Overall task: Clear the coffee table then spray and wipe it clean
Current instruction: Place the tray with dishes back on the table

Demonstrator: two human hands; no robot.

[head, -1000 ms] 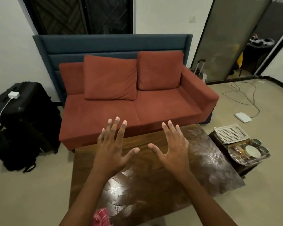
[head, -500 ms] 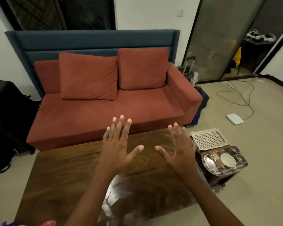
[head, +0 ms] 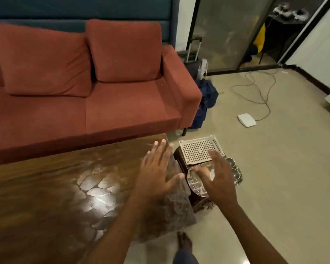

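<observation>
From the head camera, the view is swinging right compared with a second ago: the black luggage at the left has dropped out of sight, the red sofa (head: 88,88) now fills the upper left, and the low side stand (head: 193,200) beside the table's right end is sitting almost under the hands. The pink item glimpsed at the near table edge earlier is no longer showing. Both hands are staying spread and empty — the left hand (head: 156,174) is hovering over the right end of the coffee table (head: 46,187), the right hand (head: 218,180) is now hanging above the stand rather than the table.

That suggests attention is shifting toward the things parked off the table; the tabletop in view is bare and glossy, so clearing looks done or nearly so, while spraying and wiping are still to come — no spray bottle or cloth is showing here.

On the stand, a white perforated tray (head: 198,151) is lying empty. Just beside it, a clear glass dish (head: 195,184) is holding a small white bowl (head: 211,174), partly hidden by the right hand, and two small metal cups (head: 232,168) are sitting at its far edge.
</observation>
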